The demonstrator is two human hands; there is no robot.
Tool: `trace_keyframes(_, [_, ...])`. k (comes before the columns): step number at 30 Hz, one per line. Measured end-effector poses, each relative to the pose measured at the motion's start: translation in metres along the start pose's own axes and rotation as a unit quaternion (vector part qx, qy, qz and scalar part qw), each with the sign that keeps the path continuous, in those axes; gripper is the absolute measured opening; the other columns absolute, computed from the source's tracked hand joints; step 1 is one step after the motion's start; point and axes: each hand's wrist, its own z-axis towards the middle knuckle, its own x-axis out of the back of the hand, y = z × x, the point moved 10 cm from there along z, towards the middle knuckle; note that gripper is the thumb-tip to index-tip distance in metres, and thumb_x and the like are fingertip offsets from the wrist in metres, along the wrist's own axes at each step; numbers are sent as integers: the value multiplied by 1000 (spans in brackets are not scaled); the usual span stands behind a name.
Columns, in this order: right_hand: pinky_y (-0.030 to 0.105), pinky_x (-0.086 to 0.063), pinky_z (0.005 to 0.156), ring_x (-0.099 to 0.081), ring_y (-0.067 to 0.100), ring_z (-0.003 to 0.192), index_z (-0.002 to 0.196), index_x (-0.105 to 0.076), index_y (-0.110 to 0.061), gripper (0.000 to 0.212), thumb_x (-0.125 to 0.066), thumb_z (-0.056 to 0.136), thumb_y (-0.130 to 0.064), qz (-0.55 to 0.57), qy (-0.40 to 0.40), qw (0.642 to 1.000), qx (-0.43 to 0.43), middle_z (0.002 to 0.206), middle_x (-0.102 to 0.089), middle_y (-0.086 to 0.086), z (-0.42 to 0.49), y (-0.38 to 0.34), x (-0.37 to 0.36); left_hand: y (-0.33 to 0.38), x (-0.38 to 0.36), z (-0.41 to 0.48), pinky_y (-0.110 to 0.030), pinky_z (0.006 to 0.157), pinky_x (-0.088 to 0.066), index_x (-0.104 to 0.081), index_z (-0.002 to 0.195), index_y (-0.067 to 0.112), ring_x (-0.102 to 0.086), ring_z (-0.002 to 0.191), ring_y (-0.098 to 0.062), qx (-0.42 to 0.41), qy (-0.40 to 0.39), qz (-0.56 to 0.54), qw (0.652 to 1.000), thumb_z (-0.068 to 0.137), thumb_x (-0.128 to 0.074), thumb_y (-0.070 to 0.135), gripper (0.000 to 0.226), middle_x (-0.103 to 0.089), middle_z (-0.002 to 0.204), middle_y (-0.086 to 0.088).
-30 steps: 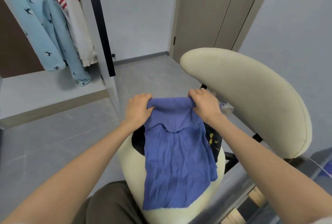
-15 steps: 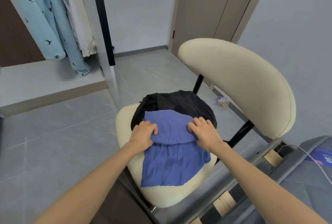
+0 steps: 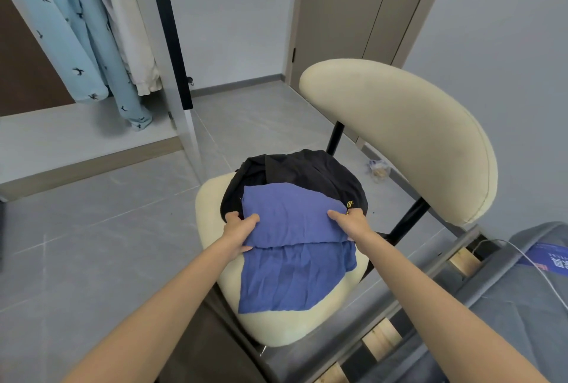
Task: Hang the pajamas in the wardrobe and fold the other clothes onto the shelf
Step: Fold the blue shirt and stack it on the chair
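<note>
Currently both hands are clamped on a blue garment (image 3: 295,272) that lies on the cream seat of a chair (image 3: 212,207). The cloth is folded over once: its upper layer ends in a straight crease across the middle, and the lower layer spreads toward the front edge of the seat. The left hand (image 3: 239,229) grips the left end of the fold, thumb on top and fingers curled around the edge. The right hand (image 3: 353,222) holds the right end, its fingers lying along the top of the cloth and its thumb tucked out of sight beneath. The hands are apart, one at each side of the garment.

Under the far part of the blue cloth sits a crumpled black garment (image 3: 307,170), piled at the back of the seat; a small yellow mark shows on it just beside the right hand. The chair's padded backrest (image 3: 399,136) curves up on the right, on black struts.

At the upper left an open wardrobe holds light blue pajamas (image 3: 70,32) printed with small dark birds, hanging beside a white garment with red stripes (image 3: 123,29). Below them runs a pale shelf (image 3: 76,133), just above the grey tiled floor (image 3: 92,229). A beige door (image 3: 353,13) stands behind the chair. At the lower right is a bed (image 3: 507,321) with a grey cover, a white cable (image 3: 522,256) trailing over it
</note>
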Motion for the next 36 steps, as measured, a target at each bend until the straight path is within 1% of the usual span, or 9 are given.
trace_keyframes(4, [32,-40,80,-49,27,114,136,-41,-3,62,-65,88,-33,16,-24,998,-50,137,-47,10,5,4,-3,-5,-11,3,-34,79,-47,-46,127,11,-55,108,-24,51,-26,0,998,88,-62,30,46,-55,126,-6])
trace_keyframes(8, [33,-42,80,-50,24,105,125,-52,-6,49,-68,86,-29,12,-18,999,-28,127,-53,7,9,-4,-4,-1,-16,9,-33,72,-49,-48,128,7,-56,104,-23,37,-22,28,999,85,-69,28,53,-55,127,-8])
trace_keyframes(12, [33,-49,79,-56,23,99,105,-56,-5,31,-68,85,-25,12,-14,1000,15,112,-58,10,13,-19,-6,4,-19,17,-34,81,-49,-51,125,1,-54,116,-29,14,-18,55,998,83,-71,13,48,-55,129,-13])
trace_keyframes(16, [37,-49,93,-56,25,109,117,-53,-5,35,-66,87,-19,54,-35,996,60,117,-57,9,15,-36,-9,14,-15,21,-32,81,-46,-55,119,-2,-55,114,-31,-23,6,82,996,88,-64,7,33,-57,125,-15])
trace_keyframes(22, [42,-51,95,-60,26,106,103,-55,-12,21,-67,86,-6,149,-25,985,85,114,-62,9,18,-38,-3,44,11,24,-27,71,-42,-53,98,6,-55,92,-24,-154,96,118,976,88,-63,10,15,-59,103,-11])
trace_keyframes(26, [35,-50,82,-56,26,101,109,-47,-9,35,-68,82,-5,9,35,998,54,108,-54,9,21,-13,4,26,9,30,-31,77,-45,-48,93,10,-57,95,-26,-138,67,170,973,87,-66,15,19,-55,99,-9])
trace_keyframes(31, [35,-47,81,-52,23,104,131,-34,-6,58,-64,84,-18,40,6,999,-7,124,-48,9,23,0,0,13,11,35,-37,97,-45,-34,136,5,-52,115,-26,-75,49,110,990,82,-71,36,72,-52,129,-9])
trace_keyframes(34, [36,-42,96,-44,27,126,146,-22,-7,83,-68,85,-38,100,-28,991,-81,144,-37,6,25,4,-7,18,0,41,-32,85,-48,-49,129,4,-57,104,-22,-57,2,77,995,83,-68,42,62,-57,128,-8])
trace_keyframes(36, [40,-37,108,-39,28,133,148,-24,-8,86,-68,84,-44,113,-45,987,-105,150,-33,6,28,2,-10,18,-6,44,-30,81,-47,-52,128,3,-58,104,-22,-31,-21,48,998,82,-69,43,63,-58,127,-8])
